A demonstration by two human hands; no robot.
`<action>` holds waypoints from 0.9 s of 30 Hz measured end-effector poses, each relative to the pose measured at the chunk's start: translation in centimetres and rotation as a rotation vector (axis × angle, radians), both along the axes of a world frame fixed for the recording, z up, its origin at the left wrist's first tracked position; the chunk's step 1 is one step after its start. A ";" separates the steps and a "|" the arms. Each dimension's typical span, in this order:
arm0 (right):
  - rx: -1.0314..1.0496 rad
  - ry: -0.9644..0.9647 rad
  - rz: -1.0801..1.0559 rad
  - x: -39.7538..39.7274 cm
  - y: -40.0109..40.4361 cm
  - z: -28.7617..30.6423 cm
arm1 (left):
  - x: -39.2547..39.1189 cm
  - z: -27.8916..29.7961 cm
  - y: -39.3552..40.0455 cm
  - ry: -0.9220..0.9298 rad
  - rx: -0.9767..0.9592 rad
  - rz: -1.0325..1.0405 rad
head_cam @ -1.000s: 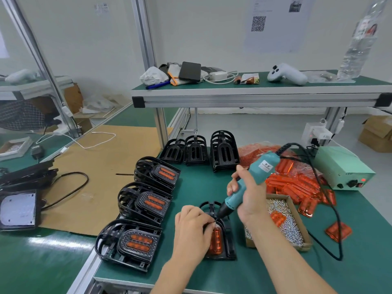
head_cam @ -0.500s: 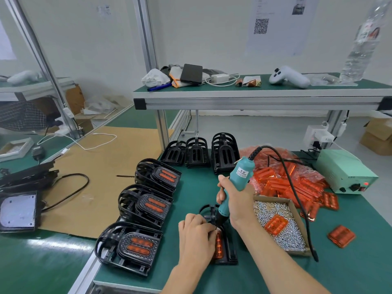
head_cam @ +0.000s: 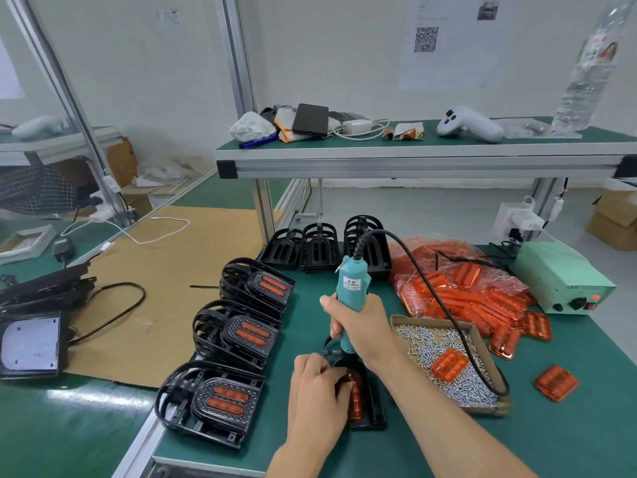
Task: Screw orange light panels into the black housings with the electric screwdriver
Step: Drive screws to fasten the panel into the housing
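Teal electric screwdriver (head_cam: pixel 352 298) stands upright in the right hand (head_cam: pixel 362 327), grip wrapped round it, so its tip meets the screw squarely; left hand (head_cam: pixel 315 396) grips the black plastic housing (head_cam: pixel 374 414) with translucent orange light panel (head_cam: pixel 355 400), steadying it on the green surface (head_cam: pixel 551 443).

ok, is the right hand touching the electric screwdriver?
Touching. The head view shows the right hand with its fingers wrapped round the teal body of the electric screwdriver, no gap between them.

bench: green mat top (head_cam: pixel 568 439)
on it: black housings (head_cam: pixel 238 334), screw box (head_cam: pixel 448 360), orange panels (head_cam: pixel 472 301), green power unit (head_cam: pixel 562 277)
shelf (head_cam: pixel 413 157): phone (head_cam: pixel 310 119), white controller (head_cam: pixel 470 125)
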State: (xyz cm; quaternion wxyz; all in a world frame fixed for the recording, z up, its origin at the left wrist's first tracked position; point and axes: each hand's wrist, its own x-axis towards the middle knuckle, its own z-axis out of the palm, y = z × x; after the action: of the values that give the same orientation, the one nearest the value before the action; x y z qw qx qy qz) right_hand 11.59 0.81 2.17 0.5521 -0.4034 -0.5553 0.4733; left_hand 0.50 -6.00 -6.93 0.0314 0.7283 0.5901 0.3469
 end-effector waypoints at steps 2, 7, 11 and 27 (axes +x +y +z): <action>-0.008 -0.012 -0.004 0.1 0.1 0.0 | -0.2 -0.2 -1.1 -0.009 0.004 -0.017; -0.012 -0.035 -0.012 0.5 0.1 0.1 | -0.3 -0.6 -2.7 -0.022 0.049 -0.076; -0.020 -0.058 -0.005 0.5 0.0 0.1 | -0.2 -0.6 -3.0 0.033 0.035 -0.079; 0.025 -0.011 0.172 1.6 0.0 0.4 | 0.1 -0.4 -3.2 0.048 -0.004 -0.080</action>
State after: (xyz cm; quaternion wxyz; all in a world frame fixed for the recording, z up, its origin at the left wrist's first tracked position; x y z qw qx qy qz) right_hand 13.21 0.80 2.58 0.5113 -0.3500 -0.5968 0.5097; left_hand 0.59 -9.22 -7.37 0.0326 0.7594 0.5617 0.3267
